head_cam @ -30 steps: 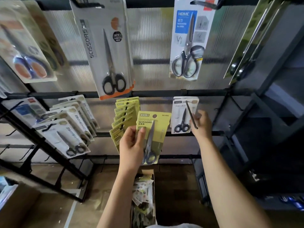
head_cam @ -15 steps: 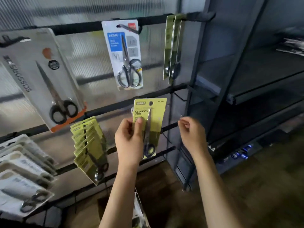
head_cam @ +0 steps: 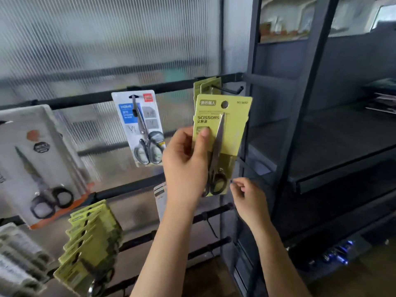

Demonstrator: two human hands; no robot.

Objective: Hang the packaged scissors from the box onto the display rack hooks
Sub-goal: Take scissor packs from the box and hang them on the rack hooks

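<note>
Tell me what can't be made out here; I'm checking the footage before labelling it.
- Box: not visible in the head view.
- Right hand: whether its curled fingers pinch anything is too small to tell.
- Yellow scissors pack: its small print is blurred; the left hand covers its lower left.
- White pack: mostly hidden behind the left hand.

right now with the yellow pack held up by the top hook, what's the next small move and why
Probably lift the pack slightly and slide its hole onto the hook. The left hand holds it just below the hook tip, where matching yellow packs already hang.
</note>
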